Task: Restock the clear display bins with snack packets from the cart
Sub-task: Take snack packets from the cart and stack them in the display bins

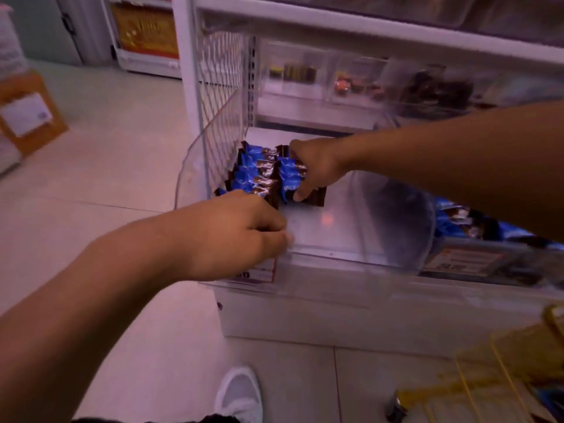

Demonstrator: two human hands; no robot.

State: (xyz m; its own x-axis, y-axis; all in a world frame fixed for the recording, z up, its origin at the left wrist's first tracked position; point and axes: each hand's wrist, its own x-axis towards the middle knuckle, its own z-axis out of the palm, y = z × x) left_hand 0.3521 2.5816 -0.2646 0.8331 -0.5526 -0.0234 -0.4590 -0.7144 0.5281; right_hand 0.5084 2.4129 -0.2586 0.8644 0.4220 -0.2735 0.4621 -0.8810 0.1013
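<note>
Item: clear display bin [393, 209], lowest shelf tier, part-filled; step in hand is seating snack packets, as I judge it. Left wall: curved clear side against a wire mesh divider [222, 87], tight, no room to slide outward there. My left hand [232, 230]: fingers [274, 232] curled together at the bin's front lip, touching the near end of the packet row; whether they pinch a packet or only brace the row I cannot tell. Blue-and-brown snack packets [256, 172]: a row standing on edge, packed against the left wall, running front to back. My right hand [317, 166]: fingers [300, 195] pinching a small bunch of the same packets, pressed to the right flank of the row. Right of that: bare bin floor up to the curved right wall, ample room. Next move, probably: release the bunch upright, keep the row braced so it does not topple into the gap. Neighbouring bin [476, 230], further right, holds like packets. Yellow wire cart [500, 380] lower right, close by for the next handful.
</note>
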